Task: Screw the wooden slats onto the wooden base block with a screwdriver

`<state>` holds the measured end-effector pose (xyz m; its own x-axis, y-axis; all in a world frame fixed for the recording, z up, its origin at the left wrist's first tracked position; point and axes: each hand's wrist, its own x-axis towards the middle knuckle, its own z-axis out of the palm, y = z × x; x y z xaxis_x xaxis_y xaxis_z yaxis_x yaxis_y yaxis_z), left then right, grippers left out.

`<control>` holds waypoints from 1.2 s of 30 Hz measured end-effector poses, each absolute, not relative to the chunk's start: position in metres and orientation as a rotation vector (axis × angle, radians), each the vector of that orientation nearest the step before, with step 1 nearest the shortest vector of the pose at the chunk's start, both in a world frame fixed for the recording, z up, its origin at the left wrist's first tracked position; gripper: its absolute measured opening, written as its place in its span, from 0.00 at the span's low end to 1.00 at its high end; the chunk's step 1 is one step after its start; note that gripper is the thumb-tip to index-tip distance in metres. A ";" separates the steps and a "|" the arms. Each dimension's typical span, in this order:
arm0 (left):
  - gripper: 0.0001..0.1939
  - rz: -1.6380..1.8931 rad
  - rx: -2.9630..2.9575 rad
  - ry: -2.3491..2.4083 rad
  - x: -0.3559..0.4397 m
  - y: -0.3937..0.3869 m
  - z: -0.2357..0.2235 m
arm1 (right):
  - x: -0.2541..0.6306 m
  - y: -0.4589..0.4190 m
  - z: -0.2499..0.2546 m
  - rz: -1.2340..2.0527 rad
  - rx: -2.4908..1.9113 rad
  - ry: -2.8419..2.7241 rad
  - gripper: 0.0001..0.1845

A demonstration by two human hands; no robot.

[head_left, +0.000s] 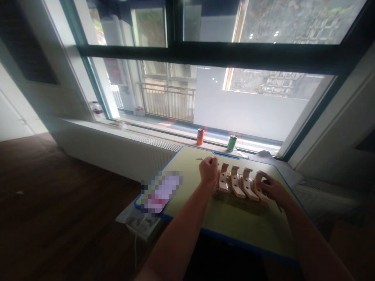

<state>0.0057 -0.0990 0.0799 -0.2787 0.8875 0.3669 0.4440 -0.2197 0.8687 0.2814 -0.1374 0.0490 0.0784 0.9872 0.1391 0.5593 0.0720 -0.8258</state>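
On the yellow-green tabletop [187,183] lies a wooden rack [231,201] with several curved, pale wooden pieces [237,183] standing in a row. Dark holes dot these pieces. My left hand [208,169] is closed in a fist at the rack's left end; whatever its fingers pinch is hidden. A thin metal piece [199,159] shows just left of the knuckles, and I cannot tell whether it is held. My right hand [272,188] grips the rightmost curved wooden piece [259,189], with a small dark part near the fingers. A thin dark rod [279,207] shows below that hand.
A phone [162,194], partly blurred out, lies at the table's left with a white cable [136,242]. An orange can [200,137] and a green can [231,143] stand on the windowsill. Grey cloth [266,158] lies behind the right corner; a white box [146,228] is below left.
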 end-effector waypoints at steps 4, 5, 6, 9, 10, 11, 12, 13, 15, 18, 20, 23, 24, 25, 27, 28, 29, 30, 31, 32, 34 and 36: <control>0.20 1.455 1.338 1.821 0.004 -0.090 0.053 | 0.282 -0.135 0.046 0.794 -1.559 -1.512 0.34; 0.20 1.469 1.401 1.825 0.005 -0.089 0.049 | 0.281 -0.135 0.046 0.810 -1.551 -1.499 0.34; 0.20 1.477 1.478 1.826 0.007 -0.089 0.046 | 0.281 -0.135 0.045 0.818 -1.545 -1.478 0.33; 0.20 1.440 1.645 1.824 0.012 -0.089 0.040 | 0.280 -0.135 0.044 0.875 -1.535 -1.392 0.28; 0.20 1.418 1.657 1.830 0.013 -0.088 0.039 | 0.280 -0.136 0.044 0.901 -1.522 -1.374 0.28; 0.20 1.395 1.650 1.841 0.013 -0.087 0.037 | 0.279 -0.136 0.044 0.925 -1.509 -1.360 0.28; 0.20 1.373 1.631 1.857 0.012 -0.085 0.035 | 0.279 -0.137 0.043 0.943 -1.497 -1.351 0.29; 0.20 1.351 1.609 1.876 0.011 -0.083 0.033 | 0.279 -0.137 0.043 0.958 -1.487 -1.347 0.29; 0.21 1.309 1.577 1.909 0.007 -0.078 0.028 | 0.279 -0.137 0.043 0.975 -1.465 -1.356 0.30; 0.21 1.246 1.585 1.945 0.002 -0.070 0.020 | 0.280 -0.138 0.043 0.982 -1.452 -1.401 0.30; 0.22 1.197 1.628 1.962 0.000 -0.066 0.016 | 0.281 -0.139 0.044 0.959 -1.470 -1.432 0.30; 0.21 1.142 1.747 1.971 0.001 -0.059 0.016 | 0.282 -0.140 0.046 0.899 -1.490 -1.472 0.29; 0.20 1.127 1.790 1.975 0.001 -0.056 0.018 | 0.283 -0.140 0.047 0.880 -1.494 -1.482 0.29; 0.18 1.112 1.830 1.982 0.002 -0.052 0.020 | 0.283 -0.140 0.048 0.870 -1.493 -1.490 0.29; 0.17 1.073 1.895 2.008 0.004 -0.043 0.026 | 0.285 -0.141 0.049 0.879 -1.486 -1.491 0.29; 0.18 1.049 1.915 2.028 0.004 -0.037 0.029 | 0.286 -0.141 0.049 0.915 -1.466 -1.495 0.30; 0.19 1.021 1.925 2.054 0.005 -0.030 0.032 | 0.287 -0.142 0.050 0.950 -1.445 -1.497 0.32; 0.20 0.988 1.922 2.087 0.006 -0.024 0.034 | 0.289 -0.142 0.049 0.976 -1.421 -1.499 0.33; 0.20 0.948 1.909 2.120 0.006 -0.017 0.036 | 0.291 -0.143 0.049 0.992 -1.397 -1.508 0.34; 0.20 0.903 1.891 2.153 0.006 -0.011 0.037 | 0.292 -0.143 0.049 1.002 -1.381 -1.516 0.36; 0.19 0.804 1.863 2.201 0.007 -0.001 0.039 | 0.293 -0.144 0.050 1.015 -1.371 -1.526 0.38; 0.19 0.711 1.868 2.218 0.006 0.005 0.039 | 0.293 -0.145 0.051 1.032 -1.376 -1.527 0.38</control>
<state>0.0060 0.0054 0.0391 -0.2098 0.9608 0.1809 0.8871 0.1093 0.4484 0.2933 -0.1448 0.0514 -0.0700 0.9964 0.0476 0.3272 0.0680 -0.9425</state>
